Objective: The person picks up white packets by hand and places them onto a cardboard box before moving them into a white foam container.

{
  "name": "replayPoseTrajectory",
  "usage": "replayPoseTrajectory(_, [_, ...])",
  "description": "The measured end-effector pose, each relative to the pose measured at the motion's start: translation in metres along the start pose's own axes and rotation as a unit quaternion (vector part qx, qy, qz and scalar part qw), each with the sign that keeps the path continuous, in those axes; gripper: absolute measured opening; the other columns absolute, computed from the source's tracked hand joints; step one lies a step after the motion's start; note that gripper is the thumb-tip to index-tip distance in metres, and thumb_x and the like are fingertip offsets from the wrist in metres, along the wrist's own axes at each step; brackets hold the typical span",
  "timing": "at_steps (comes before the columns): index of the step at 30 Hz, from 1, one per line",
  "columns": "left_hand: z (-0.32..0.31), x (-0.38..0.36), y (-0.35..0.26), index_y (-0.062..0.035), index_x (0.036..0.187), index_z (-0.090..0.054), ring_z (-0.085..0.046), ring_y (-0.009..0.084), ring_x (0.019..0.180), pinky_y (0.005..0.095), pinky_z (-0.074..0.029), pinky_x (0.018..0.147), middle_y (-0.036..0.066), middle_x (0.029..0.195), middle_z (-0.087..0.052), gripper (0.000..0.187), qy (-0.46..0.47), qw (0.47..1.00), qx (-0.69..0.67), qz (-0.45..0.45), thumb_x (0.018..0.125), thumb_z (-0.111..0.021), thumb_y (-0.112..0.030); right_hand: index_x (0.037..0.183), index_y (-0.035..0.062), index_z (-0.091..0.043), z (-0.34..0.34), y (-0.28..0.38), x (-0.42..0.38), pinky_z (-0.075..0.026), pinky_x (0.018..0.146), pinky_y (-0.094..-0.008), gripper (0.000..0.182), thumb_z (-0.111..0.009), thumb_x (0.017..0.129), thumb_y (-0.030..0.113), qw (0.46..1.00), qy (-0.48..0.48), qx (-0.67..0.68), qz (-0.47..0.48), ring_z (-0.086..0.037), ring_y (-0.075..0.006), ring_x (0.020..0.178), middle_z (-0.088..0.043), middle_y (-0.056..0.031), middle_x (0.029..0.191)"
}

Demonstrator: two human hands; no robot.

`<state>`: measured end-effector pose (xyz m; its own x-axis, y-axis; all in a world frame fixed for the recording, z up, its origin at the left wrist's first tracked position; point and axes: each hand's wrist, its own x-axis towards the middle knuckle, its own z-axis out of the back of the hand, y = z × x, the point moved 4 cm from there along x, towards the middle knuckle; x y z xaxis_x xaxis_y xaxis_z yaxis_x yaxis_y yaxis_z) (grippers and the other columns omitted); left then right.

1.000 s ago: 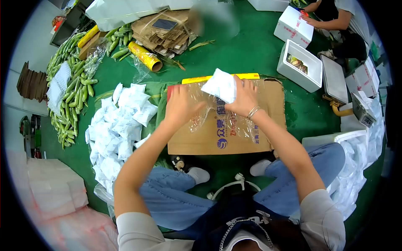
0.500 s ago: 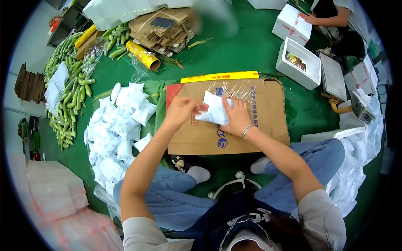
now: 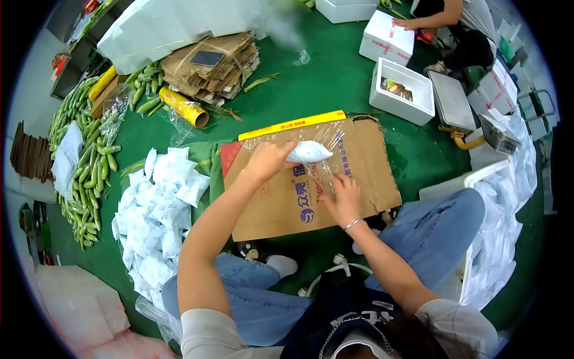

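Observation:
My left hand (image 3: pixel 271 160) is closed on the near left end of a plump white gel ice pack (image 3: pixel 311 152), held just above a flat cardboard sheet (image 3: pixel 263 212). Clear cling film (image 3: pixel 326 169) runs from the pack down toward my right hand (image 3: pixel 342 200). The fingers of that hand are bent together at the film, lower and to the right of the pack. Along the far edge of the cardboard lies a long yellow cling film box (image 3: pixel 293 125), with film spread from it over the cardboard.
A heap of white ice packs (image 3: pixel 155 221) lies to my left; more wrapped packs (image 3: pixel 499 239) fill a foam box on my right. Beyond are green vegetables (image 3: pixel 89 173), a yellow roll (image 3: pixel 182 106), stacked cardboard (image 3: pixel 209 69), an open foam box (image 3: pixel 402 93) and a co-worker's hand (image 3: pixel 406 24).
My right hand has left the pack and moved down toward me, with film stretched between. My left hand now holds the pack, which has turned. The view has shifted slightly.

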<state>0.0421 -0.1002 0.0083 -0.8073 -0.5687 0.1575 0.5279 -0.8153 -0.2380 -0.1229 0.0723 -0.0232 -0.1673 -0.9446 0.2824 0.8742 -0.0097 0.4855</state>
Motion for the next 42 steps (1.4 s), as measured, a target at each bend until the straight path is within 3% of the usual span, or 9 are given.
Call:
replayPoseTrajectory(6, [0.01, -0.01, -0.026, -0.0085, 0.114, -0.057, -0.064, 0.0329, 0.06, 0.0416, -0.05, 0.058, 0.015, 0.065, -0.063, 0.054, -0.011, 0.999, 0.034, -0.002, 0.076, -0.072, -0.044, 0.084, -0.0042, -0.069, 0.076, -0.061, 0.096, -0.052, 0.056, -0.0317, 0.016, -0.063, 0.082, 0.011, 0.915, -0.083, 0.335, -0.208, -0.064, -0.0169, 0.055, -0.066, -0.0176, 0.067])
replayPoseTrajectory(15, [0.016, -0.038, -0.045, -0.0005, 0.096, -0.067, -0.06, 0.019, 0.052, 0.0347, -0.05, 0.054, 0.015, 0.053, -0.061, 0.053, 0.23, 0.883, -0.351, 0.21, 0.088, -0.059, -0.052, 0.112, -0.0059, -0.056, 0.072, 0.07, 0.055, -0.041, 0.098, -0.0443, 0.041, -0.062, 0.075, 0.009, 0.958, 0.22, 0.013, 0.181, -0.053, -0.0372, 0.114, -0.056, -0.028, 0.115])
replayPoseTrajectory(20, [-0.05, -0.054, -0.052, -0.0042, 0.118, -0.064, -0.055, 0.0327, 0.113, 0.0381, -0.043, 0.095, 0.025, 0.12, -0.058, 0.069, 0.443, 0.767, -0.391, 0.25, 0.09, -0.041, -0.063, 0.138, -0.0116, -0.026, 0.049, 0.031, -0.019, -0.031, 0.109, -0.0432, 0.097, -0.077, 0.063, 0.024, 0.903, 0.266, -0.076, 0.329, -0.038, -0.0398, 0.128, -0.034, -0.0284, 0.138])
replayPoseTrajectory(25, [-0.02, -0.036, -0.075, 0.0029, 0.117, -0.06, -0.057, 0.0373, 0.107, 0.0411, -0.044, 0.092, 0.027, 0.113, -0.06, 0.07, 0.463, 0.862, -0.133, 0.157, 0.089, -0.049, -0.06, 0.122, -0.0095, -0.047, 0.023, 0.019, 0.011, -0.047, 0.09, -0.0386, 0.083, -0.077, 0.058, 0.034, 0.866, 0.463, 0.089, 0.168, -0.058, -0.0358, 0.102, -0.057, -0.0241, 0.114])
replayPoseTrajectory(27, [0.029, -0.031, -0.095, -0.0004, 0.11, -0.062, -0.062, 0.0362, 0.093, 0.0437, -0.049, 0.081, 0.024, 0.096, -0.063, 0.064, 0.032, 0.987, 0.151, 0.048, 0.083, -0.059, -0.058, 0.112, -0.0047, -0.058, 0.004, 0.011, 0.043, -0.051, 0.081, -0.037, 0.066, -0.075, 0.062, 0.037, 0.776, 0.601, 0.144, 0.126, -0.063, -0.0293, 0.09, -0.064, -0.0199, 0.102])
replayPoseTrajectory(31, [0.019, -0.044, -0.105, -0.0022, 0.107, -0.061, -0.064, 0.0368, 0.076, 0.0455, -0.051, 0.068, 0.017, 0.08, -0.062, 0.066, 0.052, 0.998, 0.012, 0.046, 0.075, -0.066, -0.059, 0.124, -0.0006, -0.051, -0.048, -0.007, 0.1, -0.049, 0.086, -0.0344, 0.06, -0.067, 0.077, 0.034, 0.631, 0.735, 0.199, 0.15, -0.062, -0.0211, 0.102, -0.062, -0.0138, 0.114])
replayPoseTrajectory(33, [0.008, -0.034, -0.088, -0.0012, 0.103, -0.064, -0.065, 0.0353, 0.068, 0.0454, -0.052, 0.063, 0.016, 0.081, -0.066, 0.068, -0.043, 0.996, 0.032, 0.067, 0.073, -0.067, -0.062, 0.13, 0.0029, -0.051, -0.05, 0.009, 0.11, -0.048, 0.091, -0.0337, 0.067, -0.06, 0.085, 0.051, 0.522, 0.72, 0.448, -0.095, -0.059, -0.0232, 0.109, -0.063, -0.014, 0.116])
replayPoseTrajectory(35, [-0.012, -0.019, -0.057, -0.0047, 0.101, -0.068, -0.067, 0.0332, 0.073, 0.0427, -0.053, 0.064, 0.018, 0.079, -0.067, 0.066, 0.19, 0.972, 0.042, 0.131, 0.071, -0.067, -0.064, 0.143, 0.0062, -0.037, -0.053, 0.016, 0.117, -0.035, 0.106, -0.0355, 0.074, -0.046, 0.092, 0.059, 0.667, 0.636, 0.387, -0.012, -0.042, -0.0242, 0.131, -0.046, -0.0151, 0.14])
replayPoseTrajectory(42, [-0.041, -0.034, -0.062, -0.0094, 0.124, -0.059, -0.067, 0.0321, 0.083, 0.0412, -0.052, 0.072, 0.018, 0.097, -0.068, 0.065, 0.121, 0.916, -0.334, 0.188, 0.083, -0.056, -0.06, 0.138, -0.0002, -0.044, -0.102, 0.006, 0.103, -0.032, 0.107, -0.0278, 0.071, -0.036, 0.097, 0.057, 0.553, 0.713, 0.43, 0.019, -0.043, -0.0169, 0.127, -0.045, -0.0111, 0.141])
